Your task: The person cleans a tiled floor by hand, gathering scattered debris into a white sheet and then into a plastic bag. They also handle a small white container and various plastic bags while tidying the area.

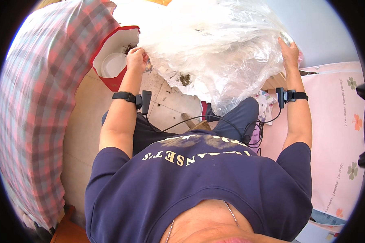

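A large sheet or bag of clear plastic (213, 51) is spread in front of me, crumpled, its lower end hanging by my knee. My left hand (137, 59) pinches its left edge beside a red container. At the right edge my right hand (289, 51) grips the plastic, thumb raised. A clump of dark, dry plant-like bits (185, 79) shows at the lower left part of the plastic. More dark crumbs lie scattered on the tiled floor (167, 106) beneath.
The red container (114, 82) with white inside holds a round white dish (113, 65) and dark twiggy bits. Left stands something under a checked cloth (48, 76); right, a pink printed cover (325, 121). A black cable (182, 122) runs across my lap between wrist-strapped devices.
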`<control>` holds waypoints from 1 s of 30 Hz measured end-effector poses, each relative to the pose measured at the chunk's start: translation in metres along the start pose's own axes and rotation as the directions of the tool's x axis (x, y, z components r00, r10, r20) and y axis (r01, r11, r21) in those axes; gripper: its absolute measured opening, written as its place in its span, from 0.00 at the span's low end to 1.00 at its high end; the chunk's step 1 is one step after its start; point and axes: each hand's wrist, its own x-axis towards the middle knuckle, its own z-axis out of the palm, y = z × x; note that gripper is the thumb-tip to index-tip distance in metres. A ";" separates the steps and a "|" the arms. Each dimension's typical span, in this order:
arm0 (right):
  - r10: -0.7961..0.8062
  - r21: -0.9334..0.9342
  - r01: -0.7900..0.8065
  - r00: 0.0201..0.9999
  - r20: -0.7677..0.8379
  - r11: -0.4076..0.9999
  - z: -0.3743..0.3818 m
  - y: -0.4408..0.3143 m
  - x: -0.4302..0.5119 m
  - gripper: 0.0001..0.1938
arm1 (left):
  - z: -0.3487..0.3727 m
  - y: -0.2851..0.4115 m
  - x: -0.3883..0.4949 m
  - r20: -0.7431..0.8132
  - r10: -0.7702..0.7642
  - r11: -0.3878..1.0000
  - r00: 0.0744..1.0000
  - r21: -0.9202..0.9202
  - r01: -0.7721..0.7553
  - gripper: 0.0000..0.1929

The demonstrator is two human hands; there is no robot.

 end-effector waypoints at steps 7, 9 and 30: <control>0.099 0.152 -0.125 0.981 0.167 0.981 0.026 -0.001 -0.019 0.22 | 0.037 0.007 -0.033 0.311 0.066 0.996 0.948 -0.081 -0.043 0.09; 0.065 0.124 -0.100 0.964 0.260 0.987 0.039 0.000 -0.027 0.22 | 0.048 0.003 -0.048 0.423 0.104 0.994 0.900 -0.073 -0.081 0.09; 0.076 0.541 -0.394 0.853 0.516 0.743 0.186 -0.074 -0.142 0.15 | 0.091 -0.012 -0.145 0.946 0.280 0.332 0.163 0.064 -0.941 0.07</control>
